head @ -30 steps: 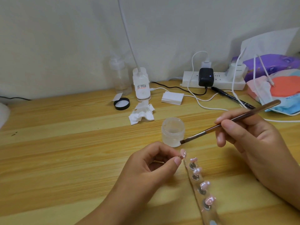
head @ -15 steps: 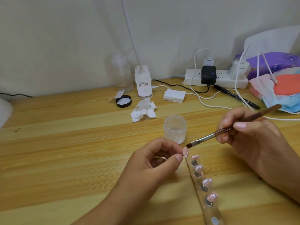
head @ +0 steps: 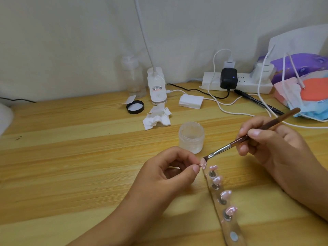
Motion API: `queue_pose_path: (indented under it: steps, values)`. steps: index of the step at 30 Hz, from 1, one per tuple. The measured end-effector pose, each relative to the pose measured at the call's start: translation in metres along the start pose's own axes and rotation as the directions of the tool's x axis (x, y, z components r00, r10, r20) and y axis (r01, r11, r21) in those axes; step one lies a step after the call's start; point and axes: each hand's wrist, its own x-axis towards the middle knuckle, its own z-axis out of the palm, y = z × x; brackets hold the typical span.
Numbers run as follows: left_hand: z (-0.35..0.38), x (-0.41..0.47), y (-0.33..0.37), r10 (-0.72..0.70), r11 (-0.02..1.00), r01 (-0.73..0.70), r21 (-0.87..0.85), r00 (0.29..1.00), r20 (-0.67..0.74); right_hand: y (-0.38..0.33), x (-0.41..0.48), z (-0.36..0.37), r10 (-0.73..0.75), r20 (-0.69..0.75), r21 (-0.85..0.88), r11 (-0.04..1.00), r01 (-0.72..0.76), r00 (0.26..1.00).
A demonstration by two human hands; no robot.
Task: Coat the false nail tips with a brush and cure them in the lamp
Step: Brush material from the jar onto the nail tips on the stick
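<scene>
My left hand [head: 170,172] pinches the stand of a pink false nail tip [head: 203,163] between thumb and forefinger. My right hand [head: 273,150] grips a brown-handled brush [head: 248,135] like a pen, and its bristles touch the top of that tip. A clear strip holder [head: 224,201] runs down the table toward me, carrying several more pink nail tips on small metal stands. An open clear jar [head: 191,137] stands just behind the brush tip.
A crumpled white tissue [head: 157,118] and a black jar lid [head: 135,107] lie behind the jar. A white lamp base [head: 158,89], a clear bottle [head: 134,77], a power strip [head: 236,82] with cables, a black pen [head: 259,102] and coloured packets [head: 308,82] line the back and right.
The brush came down and left from beside the jar until its bristles touched the nail tip held in my left hand. My left hand stayed nearly still.
</scene>
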Motion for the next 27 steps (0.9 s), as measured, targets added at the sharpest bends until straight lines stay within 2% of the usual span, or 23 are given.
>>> queue_pose_path:
  steps: [3, 7, 12, 15, 17, 21, 25, 27]
  values:
    - [0.0005, 0.0005, -0.0005, 0.006, 1.0, -0.006, 0.0, 1.0, -0.014, -0.0016, 0.0008, -0.0011, 0.006, -0.02, 0.051, 0.999, -0.005, 1.0]
    - [0.0012, 0.0004, 0.0005, 0.003, 1.0, -0.003, -0.004, 1.0, -0.01, -0.0024, -0.0021, 0.0016, -0.002, 0.092, 0.006, 1.0, 0.001, 0.996]
    - [0.0023, -0.0001, 0.0038, -0.017, 0.999, 0.017, -0.027, 1.0, -0.003, -0.0007, 0.0005, 0.0003, -0.017, -0.001, 0.003, 1.0, 0.017, 1.0]
    - [0.0025, -0.0004, 0.0048, -0.023, 0.999, 0.023, -0.035, 1.0, -0.007, -0.0025, -0.0003, 0.0014, -0.022, 0.059, 0.039, 0.999, 0.02, 0.998]
    - [0.0022, -0.0004, 0.0047, -0.027, 0.999, 0.027, -0.037, 0.999, -0.017, -0.0019, -0.0019, 0.0026, -0.032, 0.085, -0.009, 0.999, 0.033, 0.996]
    - [0.0018, 0.0002, 0.0045, -0.043, 0.997, 0.04, -0.07, 0.999, -0.031, 0.0001, -0.0014, -0.002, -0.088, -0.017, -0.054, 0.995, 0.087, 0.996]
    - [0.0017, 0.0001, 0.0043, -0.05, 0.995, 0.048, -0.085, 0.998, -0.023, -0.0012, -0.003, -0.0016, -0.107, 0.08, 0.01, 0.994, 0.106, 0.991]
    - [0.0008, -0.0001, 0.0036, -0.054, 0.994, 0.051, -0.1, 0.998, -0.025, 0.0, -0.0036, -0.0023, -0.099, 0.078, -0.042, 0.994, 0.103, 0.992]
